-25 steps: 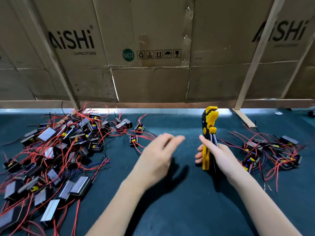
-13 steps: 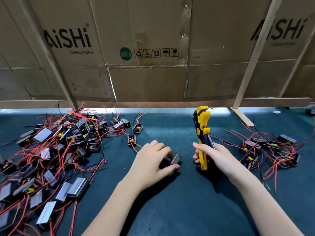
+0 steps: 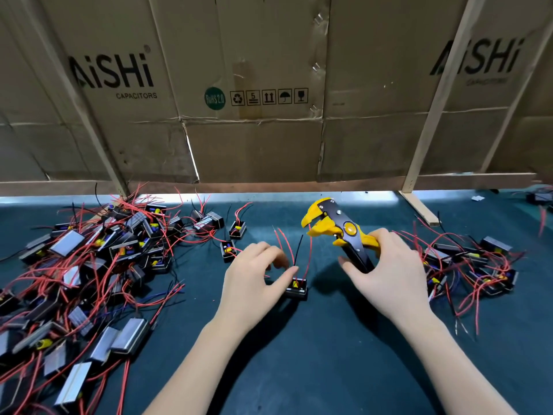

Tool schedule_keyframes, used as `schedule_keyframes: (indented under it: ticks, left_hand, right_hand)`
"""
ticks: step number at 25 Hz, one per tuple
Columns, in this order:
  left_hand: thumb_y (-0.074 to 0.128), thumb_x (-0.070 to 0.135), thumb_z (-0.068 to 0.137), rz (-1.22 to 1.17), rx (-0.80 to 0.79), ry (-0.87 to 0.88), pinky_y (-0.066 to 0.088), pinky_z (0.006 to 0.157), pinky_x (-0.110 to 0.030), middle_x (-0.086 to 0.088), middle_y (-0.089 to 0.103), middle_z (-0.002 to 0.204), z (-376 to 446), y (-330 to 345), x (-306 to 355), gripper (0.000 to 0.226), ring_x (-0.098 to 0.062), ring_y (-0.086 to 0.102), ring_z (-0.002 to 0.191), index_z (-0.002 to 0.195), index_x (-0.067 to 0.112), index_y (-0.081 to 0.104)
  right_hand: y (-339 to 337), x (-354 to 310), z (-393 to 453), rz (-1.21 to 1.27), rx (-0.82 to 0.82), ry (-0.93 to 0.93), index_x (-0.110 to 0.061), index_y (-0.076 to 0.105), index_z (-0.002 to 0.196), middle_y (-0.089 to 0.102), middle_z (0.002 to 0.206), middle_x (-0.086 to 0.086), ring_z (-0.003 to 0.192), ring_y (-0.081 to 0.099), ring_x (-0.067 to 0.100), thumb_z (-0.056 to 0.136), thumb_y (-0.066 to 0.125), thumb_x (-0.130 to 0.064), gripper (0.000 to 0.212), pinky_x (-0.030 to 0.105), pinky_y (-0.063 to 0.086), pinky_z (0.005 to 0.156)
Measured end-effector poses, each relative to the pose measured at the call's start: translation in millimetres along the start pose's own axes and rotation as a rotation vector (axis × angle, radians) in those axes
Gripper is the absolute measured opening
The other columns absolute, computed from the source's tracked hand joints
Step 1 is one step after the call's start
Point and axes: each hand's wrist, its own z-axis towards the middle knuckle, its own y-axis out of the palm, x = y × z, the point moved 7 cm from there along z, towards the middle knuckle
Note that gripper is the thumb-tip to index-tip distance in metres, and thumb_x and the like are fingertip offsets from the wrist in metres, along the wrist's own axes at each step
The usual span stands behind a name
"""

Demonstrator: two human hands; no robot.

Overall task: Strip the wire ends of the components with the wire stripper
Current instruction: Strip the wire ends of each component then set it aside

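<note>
My left hand [image 3: 254, 283] holds a small black box component [image 3: 296, 289] between thumb and fingers on the dark green table [image 3: 314, 354]. Its red wires and one black wire [image 3: 297, 250] stand upward. My right hand [image 3: 389, 274] grips the handles of a yellow and black wire stripper [image 3: 338, 229]. The stripper's jaws are tilted left and gape open just above and right of the wire tips, not touching them.
A big heap of like components with red wires [image 3: 83, 274] covers the table's left side. A smaller pile [image 3: 472, 268] lies at the right. Two loose components [image 3: 230, 250] sit behind my left hand. A cardboard wall [image 3: 269, 85] on wooden struts closes the back.
My left hand picked up a component and stood it with its wires upward. My right hand tilted the stripper from upright toward the left, nearer the wires.
</note>
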Motion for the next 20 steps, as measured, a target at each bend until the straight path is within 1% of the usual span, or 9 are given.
schedule_keyframes:
  ticks: [2,4,5,8,10,12,14,16,20]
  left_hand:
    - [0.077,0.032,0.079,-0.039,0.033,-0.063,0.046,0.076,-0.023,0.015,0.058,0.095,-1.8,4.0,-0.5,0.025,-0.006,0.053,0.084,0.098,0.022,0.062]
    - [0.08,0.03,0.077,-0.148,0.018,-0.211,0.043,0.075,-0.014,0.02,0.052,0.107,-4.1,14.0,-7.7,0.046,-0.003,0.054,0.086,0.113,0.029,0.052]
    - [0.081,0.026,0.077,-0.228,0.019,-0.299,0.044,0.072,-0.014,0.02,0.053,0.108,-5.1,18.4,-11.3,0.05,-0.004,0.056,0.083,0.115,0.03,0.048]
    - [0.078,0.008,0.079,-0.412,0.036,-0.437,0.044,0.065,-0.011,0.012,0.066,0.087,-5.9,27.5,-24.2,0.034,-0.002,0.06,0.067,0.101,0.025,0.057]
    - [0.072,0.003,0.084,-0.48,0.021,-0.444,0.047,0.068,-0.01,0.005,0.072,0.077,-4.5,27.8,-29.6,0.02,-0.002,0.066,0.068,0.089,0.021,0.065]
    - [0.066,0.001,0.09,-0.666,-0.02,-0.463,0.051,0.067,-0.016,-0.002,0.073,0.073,-3.8,29.7,-30.7,0.014,-0.012,0.07,0.066,0.084,0.014,0.068]
    - [0.061,0.006,0.094,-0.819,-0.067,-0.477,0.05,0.06,-0.019,-0.005,0.066,0.062,-3.5,31.2,-29.0,0.015,-0.016,0.062,0.056,0.081,0.009,0.066]
    - [0.058,0.013,0.097,-0.879,-0.096,-0.47,0.044,0.055,-0.019,-0.004,0.054,0.056,-2.4,31.4,-28.4,0.02,-0.017,0.048,0.051,0.08,0.009,0.066]
    - [0.057,0.027,0.092,-0.973,-0.179,-0.423,0.031,0.049,-0.017,0.0,0.033,0.054,-0.4,32.1,-22.1,0.024,-0.013,0.03,0.049,0.074,0.013,0.065]
  right_hand:
    - [1.6,1.8,0.9,-0.175,0.027,-0.018,-0.016,0.056,0.094,0.058,0.087,0.0,0.089,0.057,0.029,0.07,0.076,-0.049,0.045,0.038,0.035,0.074]
    - [3.8,6.4,1.7,-0.171,0.027,0.027,-0.015,0.055,0.094,0.058,0.088,0.001,0.091,0.057,0.031,0.07,0.076,-0.048,0.046,0.039,0.034,0.075]
    - [4.0,8.4,2.2,-0.161,0.033,0.044,-0.015,0.055,0.094,0.058,0.089,0.002,0.092,0.057,0.032,0.07,0.076,-0.047,0.046,0.039,0.034,0.076]
    - [3.7,11.7,3.2,-0.145,0.043,0.068,-0.015,0.055,0.095,0.059,0.091,0.002,0.093,0.058,0.032,0.07,0.077,-0.047,0.046,0.04,0.038,0.078]
    - [3.8,13.2,3.5,-0.126,0.04,0.091,-0.016,0.054,0.096,0.06,0.092,0.001,0.094,0.059,0.031,0.071,0.076,-0.047,0.046,0.041,0.04,0.079]
    - [3.7,15.4,3.8,-0.116,0.042,0.114,-0.016,0.054,0.096,0.06,0.093,0.0,0.095,0.058,0.031,0.072,0.075,-0.049,0.045,0.042,0.041,0.08]
    - [3.1,17.5,4.6,-0.105,0.046,0.136,-0.018,0.054,0.096,0.06,0.094,0.0,0.097,0.058,0.03,0.072,0.075,-0.05,0.045,0.042,0.042,0.082]
    - [1.8,19.8,5.3,-0.113,0.061,0.14,-0.018,0.053,0.096,0.06,0.093,0.001,0.097,0.058,0.031,0.072,0.075,-0.05,0.045,0.042,0.041,0.082]
    - [2.6,20.9,5.6,-0.235,0.076,0.097,-0.014,0.056,0.1,0.061,0.095,0.005,0.097,0.058,0.032,0.071,0.076,-0.048,0.049,0.04,0.035,0.079]
